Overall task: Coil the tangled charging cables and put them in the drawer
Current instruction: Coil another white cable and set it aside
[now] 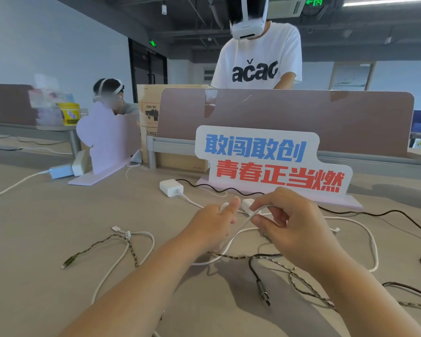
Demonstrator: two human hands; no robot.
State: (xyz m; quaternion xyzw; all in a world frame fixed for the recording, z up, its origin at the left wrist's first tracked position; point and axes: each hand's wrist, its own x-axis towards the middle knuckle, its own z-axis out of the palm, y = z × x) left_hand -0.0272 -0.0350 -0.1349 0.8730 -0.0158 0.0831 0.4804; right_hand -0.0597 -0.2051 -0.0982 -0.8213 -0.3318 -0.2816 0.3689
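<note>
Several charging cables lie tangled on the beige desk [46,215]. My right hand [289,222] pinches a white cable [241,226] between thumb and fingers, close to a small white plug [246,205]. My left hand [214,220] holds the same white cable a little to the left, thumb raised. A braided dark cable [299,285] with a metal connector [264,293] runs under my right forearm. Another braided cable [88,250] and a white cable [122,259] lie at the left. A white charger block [171,187] sits behind my hands. No drawer is in view.
A sign with blue and red lettering [272,161] stands just behind my hands. A black cable [387,214] trails right. A pink cloud-shaped sign [107,139], a second charger [61,171] and a cardboard box [148,117] are at the left back. Two people with headsets are beyond the divider [289,117].
</note>
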